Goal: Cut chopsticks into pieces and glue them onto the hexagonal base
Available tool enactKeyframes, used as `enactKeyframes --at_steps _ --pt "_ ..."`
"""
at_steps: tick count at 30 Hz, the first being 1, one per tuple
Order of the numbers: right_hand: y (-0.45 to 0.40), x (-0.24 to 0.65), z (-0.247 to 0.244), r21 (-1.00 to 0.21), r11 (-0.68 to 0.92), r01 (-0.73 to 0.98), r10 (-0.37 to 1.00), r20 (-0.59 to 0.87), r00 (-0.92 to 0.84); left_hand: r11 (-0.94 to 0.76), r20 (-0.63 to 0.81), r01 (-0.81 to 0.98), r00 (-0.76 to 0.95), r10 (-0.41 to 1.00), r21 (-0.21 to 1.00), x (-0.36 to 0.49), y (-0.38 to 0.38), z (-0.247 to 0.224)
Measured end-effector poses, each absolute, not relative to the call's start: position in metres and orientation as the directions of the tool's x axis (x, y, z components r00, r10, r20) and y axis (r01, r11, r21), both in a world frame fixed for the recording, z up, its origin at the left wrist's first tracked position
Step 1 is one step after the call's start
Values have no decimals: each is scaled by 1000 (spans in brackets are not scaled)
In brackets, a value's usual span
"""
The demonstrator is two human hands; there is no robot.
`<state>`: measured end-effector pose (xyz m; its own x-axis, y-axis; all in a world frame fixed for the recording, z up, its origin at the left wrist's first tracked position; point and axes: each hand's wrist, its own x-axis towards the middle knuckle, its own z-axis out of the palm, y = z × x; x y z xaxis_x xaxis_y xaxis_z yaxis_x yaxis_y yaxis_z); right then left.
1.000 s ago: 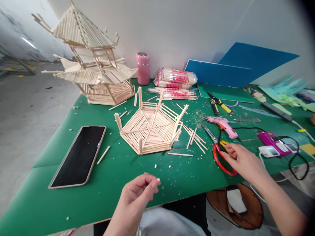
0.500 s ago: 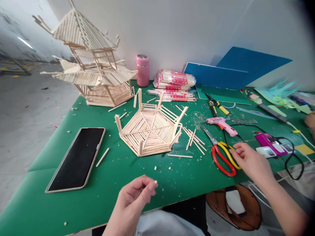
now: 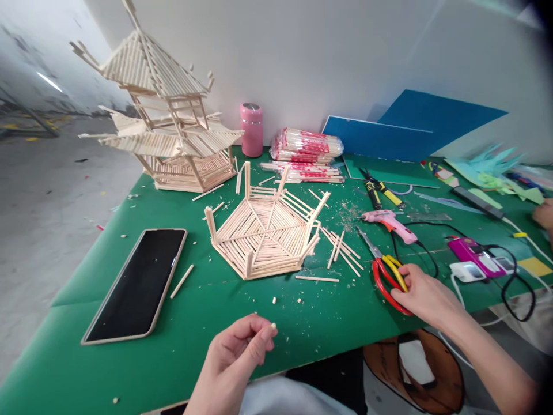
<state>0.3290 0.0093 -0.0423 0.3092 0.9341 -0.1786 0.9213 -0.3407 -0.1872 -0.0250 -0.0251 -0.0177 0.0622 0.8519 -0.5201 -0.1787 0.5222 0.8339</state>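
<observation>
Near the front edge, my left hand [image 3: 242, 354] pinches a short piece of wooden stick [image 3: 273, 326] between thumb and fingertips. Over to the right, my right hand [image 3: 425, 294] has its fingers and thumb around the red and yellow handles of the scissors [image 3: 383, 271], which lie on the table with blades pointing away. In the middle sits a hexagonal base of wooden sticks [image 3: 263, 233] with posts standing at its corners. Loose sticks [image 3: 343, 251] lie to its right, and small cut bits [image 3: 274, 300] are scattered in front.
A stick pagoda [image 3: 173, 132] stands at the back left, beside a pink bottle [image 3: 252, 129] and bagged sticks [image 3: 306, 145]. A phone [image 3: 136, 285] lies left. A pink glue gun [image 3: 391, 225], pliers [image 3: 380, 189] and a purple device with cables [image 3: 477, 253] are at right. Another person's hand [image 3: 544, 213] shows far right.
My right hand has moved slightly left and closed on the scissors' handles, which have come closer together. My left hand still pinches the small stick piece. The view has shifted a little.
</observation>
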Motion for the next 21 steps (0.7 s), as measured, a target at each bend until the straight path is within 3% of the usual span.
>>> enactKeyframes --at_steps 6,9,12,15,17,21 --pt "-2 321 -27 -535 -290 793 949 -266 167 507 -505 -216 69 860 834 -20 -22 -13" --pt "-10 304 -22 -799 -272 536 962 -247 120 500 -494 -216 85 865 839 -14 -19 -9" --pt "-21 279 -20 -923 -189 336 980 -154 127 496 -480 -248 125 868 832 -8 -15 -4" --pt "-33 254 -20 -914 -170 370 985 -150 81 489 -459 -271 171 872 829 -3 -11 -2" --pt "-40 240 -20 -852 -125 508 989 -149 -6 477 -440 -278 187 878 833 -1 -9 -1" --pt "-45 223 -20 -590 185 786 978 36 -203 390 -356 -289 167 920 874 0 -10 -2"
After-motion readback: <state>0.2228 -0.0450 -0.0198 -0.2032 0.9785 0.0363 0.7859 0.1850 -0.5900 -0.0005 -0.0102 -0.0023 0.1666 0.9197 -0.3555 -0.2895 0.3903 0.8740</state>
